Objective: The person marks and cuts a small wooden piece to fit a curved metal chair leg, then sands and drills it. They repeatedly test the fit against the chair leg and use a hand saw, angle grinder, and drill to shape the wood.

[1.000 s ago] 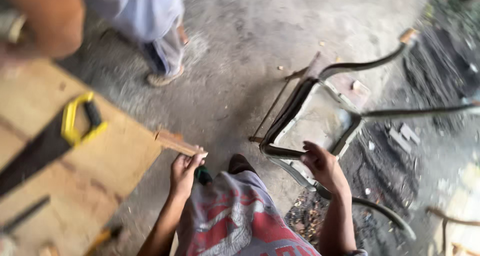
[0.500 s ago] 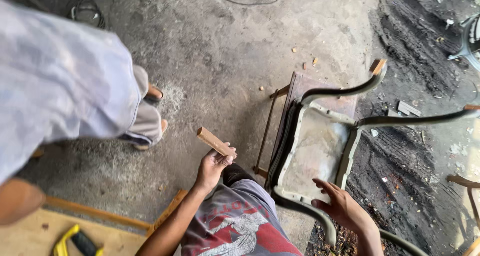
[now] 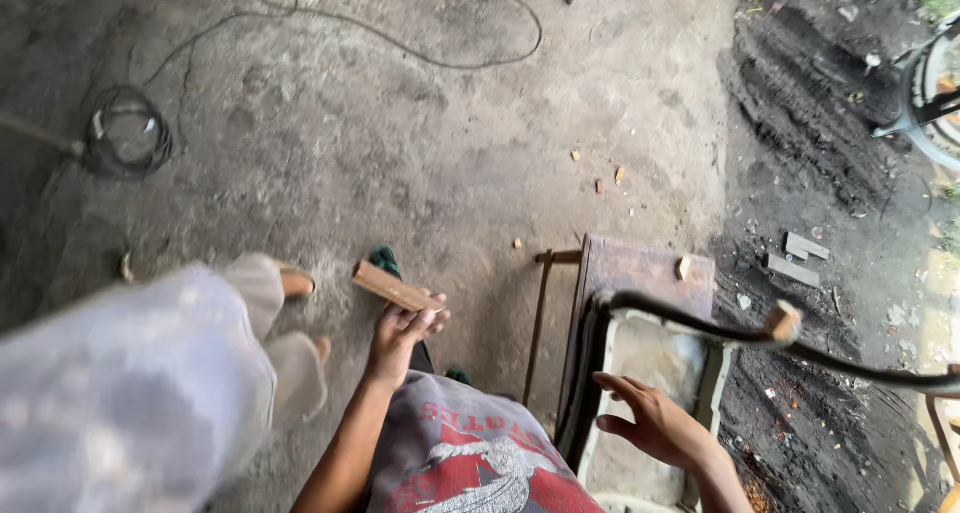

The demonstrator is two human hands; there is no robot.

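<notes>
My left hand (image 3: pixel 402 331) holds a short flat piece of wood (image 3: pixel 392 286) out in front of me, above the concrete floor. My right hand (image 3: pixel 655 420) is spread with nothing in it, over the pale seat of a chair frame (image 3: pixel 640 358) at my right. That frame lies on a worn wooden board (image 3: pixel 640 269), and a dark curved metal rod (image 3: pixel 690 318) with a wooden end cap (image 3: pixel 783 320) crosses above it. A person in light clothes (image 3: pixel 130 393) and sandals stands close at my left.
A black cable (image 3: pixel 430 48) loops across the floor at the top, with a coil (image 3: pixel 128 138) at the left. Small wood chips (image 3: pixel 598 181) lie scattered on the floor. Dark soil with wood offcuts (image 3: pixel 795 258) lies at the right, and a wheel (image 3: pixel 935 93) shows at the far right edge.
The view has swung away from the wooden bench and saw toward the open floor. My left hand keeps the wood piece. My right hand has moved over the chair seat.
</notes>
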